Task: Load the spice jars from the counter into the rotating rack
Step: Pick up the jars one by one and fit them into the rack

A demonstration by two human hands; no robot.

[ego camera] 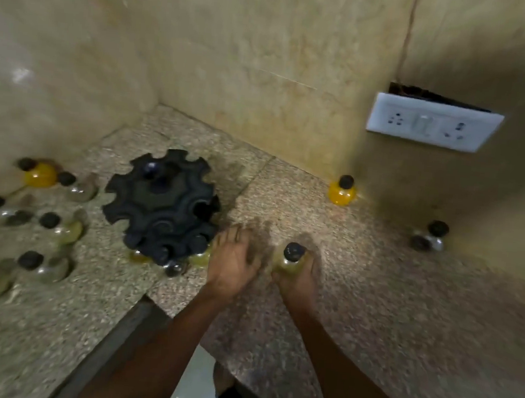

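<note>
**Corner counter, spice jars and rack: stock in view**

Counter (372,303): speckled stone, running into a tiled corner.

Rotating rack (161,204): one, black, scalloped rim, standing near the counter's inner corner. At least three jars appear seated along its near lower edge; blur prevents a firm count.

Loose jars, left end of the counter (49,221): roughly ten, black-capped, some yellow-filled, some pale or clear.

Jars by the right-hand wall: two, one yellow (342,191), one clear (429,237), well apart.

Held jar (291,258): one, pale contents, black cap, upright just right of the rack.

Right hand (295,281): wrapped around the held jar's body.

Left hand (233,259): spread, empty, beside the rack.

Handling, judged: small, rigid, light, probably smooth-walled and breakable. Grip the body below the cap; seat cap-up.
</note>
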